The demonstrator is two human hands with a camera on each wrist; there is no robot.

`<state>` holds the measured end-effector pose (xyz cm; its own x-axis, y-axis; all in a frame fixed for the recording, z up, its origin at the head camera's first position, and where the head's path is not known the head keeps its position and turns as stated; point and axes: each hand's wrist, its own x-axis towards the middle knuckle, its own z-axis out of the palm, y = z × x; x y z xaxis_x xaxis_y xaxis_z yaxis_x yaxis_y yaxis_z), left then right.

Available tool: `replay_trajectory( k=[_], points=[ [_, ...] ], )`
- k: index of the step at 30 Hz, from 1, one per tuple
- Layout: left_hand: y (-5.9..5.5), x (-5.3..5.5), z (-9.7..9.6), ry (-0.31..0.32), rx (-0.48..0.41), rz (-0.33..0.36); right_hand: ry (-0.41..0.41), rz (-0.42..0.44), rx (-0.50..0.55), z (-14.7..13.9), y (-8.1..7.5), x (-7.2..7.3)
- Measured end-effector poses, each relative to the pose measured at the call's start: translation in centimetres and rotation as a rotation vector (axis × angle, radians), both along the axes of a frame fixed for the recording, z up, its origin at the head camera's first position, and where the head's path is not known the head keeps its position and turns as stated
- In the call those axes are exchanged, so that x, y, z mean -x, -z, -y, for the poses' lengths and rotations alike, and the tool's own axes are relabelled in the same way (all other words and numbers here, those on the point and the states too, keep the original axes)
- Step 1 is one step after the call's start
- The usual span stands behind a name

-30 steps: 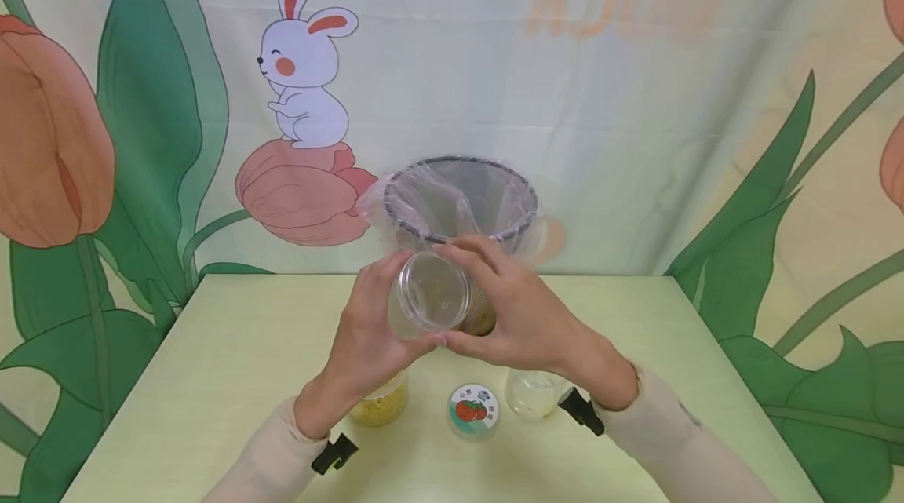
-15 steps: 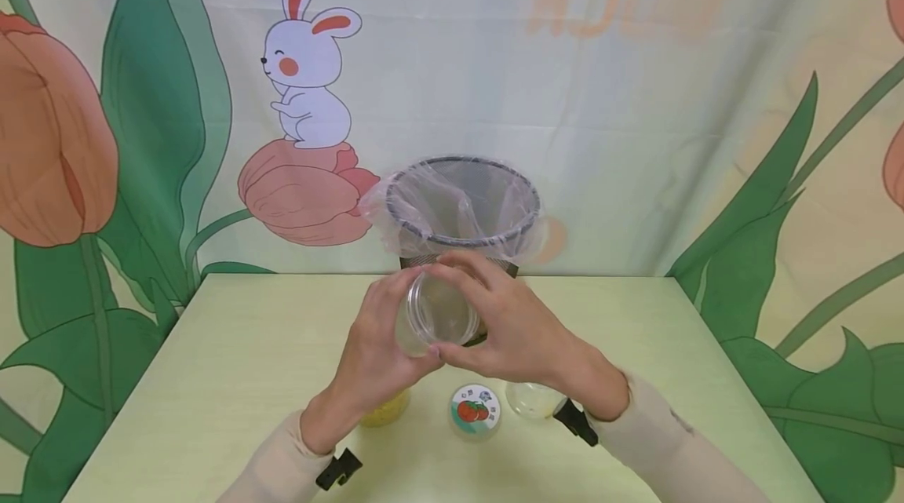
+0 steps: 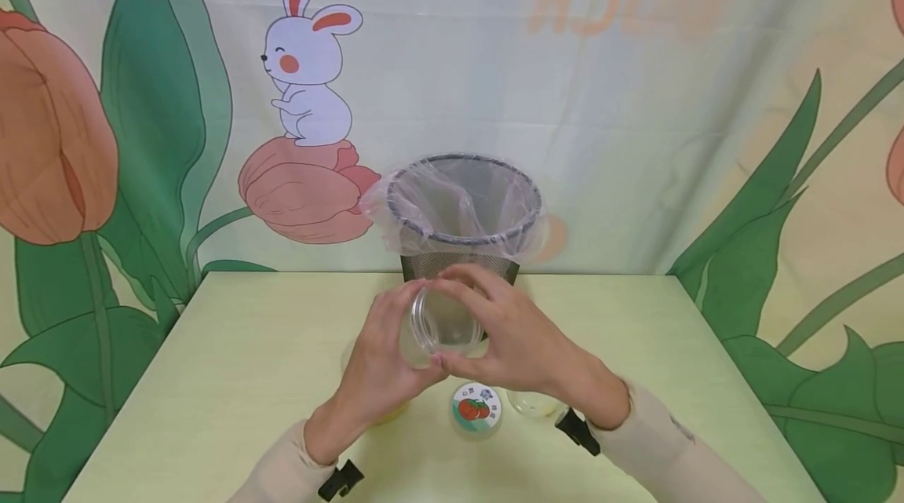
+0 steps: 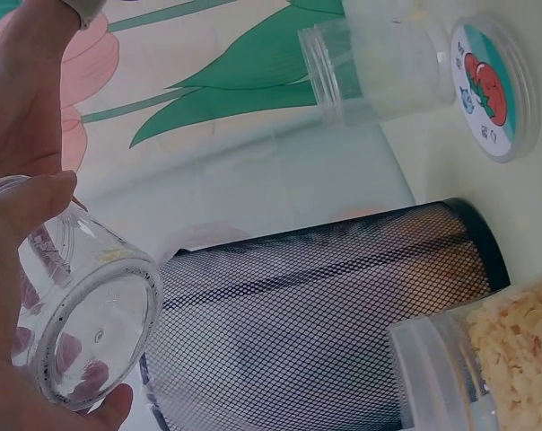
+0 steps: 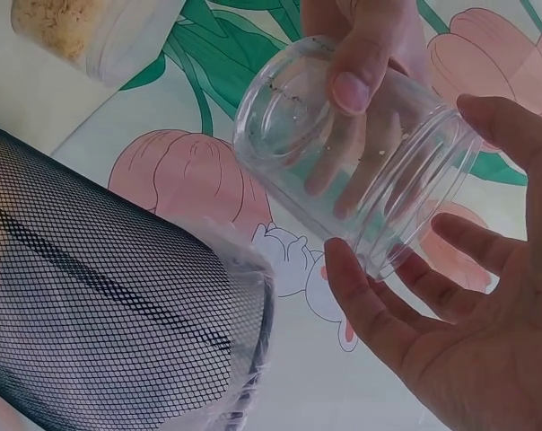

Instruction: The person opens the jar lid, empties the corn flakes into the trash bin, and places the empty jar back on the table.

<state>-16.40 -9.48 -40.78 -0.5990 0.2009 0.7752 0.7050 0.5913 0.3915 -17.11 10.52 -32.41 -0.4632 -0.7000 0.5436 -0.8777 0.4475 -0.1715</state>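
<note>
A clear, see-through jar point(image 3: 450, 318) is held up in front of the bin, tilted with its mouth toward the head camera. My left hand point(image 3: 384, 342) grips the jar's body, thumb on one side and fingers on the other. Around the threaded mouth my right hand point(image 3: 519, 330) curls its thumb and fingertips, right at the rim. Small crumbs cling inside the jar point(image 5: 298, 135) in the right wrist view. Below the hands lies a round lid point(image 3: 476, 409) printed with tomatoes, between a second clear jar point(image 3: 531, 404) and a jar of yellowish flakes point(image 4: 522, 355), which my left hand mostly hides from the head camera.
A black mesh waste bin point(image 3: 462, 261) lined with a thin pinkish plastic bag point(image 3: 387, 216) stands at the table's back edge. Behind the pale table point(image 3: 268, 362) hangs a cloth backdrop point(image 3: 452, 56) printed with tulips and a rabbit.
Both hands have lowered the jar together and drawn it back from the bin's rim, shifting slightly right. More of the mesh side shows now. The grip looks the same.
</note>
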Motion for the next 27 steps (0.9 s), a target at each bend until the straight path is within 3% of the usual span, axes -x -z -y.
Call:
replay_trajectory(
  k=[13,20,27],
  points=[
    [1.1,-0.5,0.3,0.009,0.079,0.065,0.021,0.031,-0.004,-0.2,1.3,-0.1],
    [1.2,-1.0,1.5,-0.001,0.136,0.090,0.059,0.045,-0.031,-0.8,1.8,0.2],
    [1.8,-1.5,3.1,-0.007,0.218,0.113,0.088,0.113,-0.086,-1.4,3.2,0.2]
  ],
)
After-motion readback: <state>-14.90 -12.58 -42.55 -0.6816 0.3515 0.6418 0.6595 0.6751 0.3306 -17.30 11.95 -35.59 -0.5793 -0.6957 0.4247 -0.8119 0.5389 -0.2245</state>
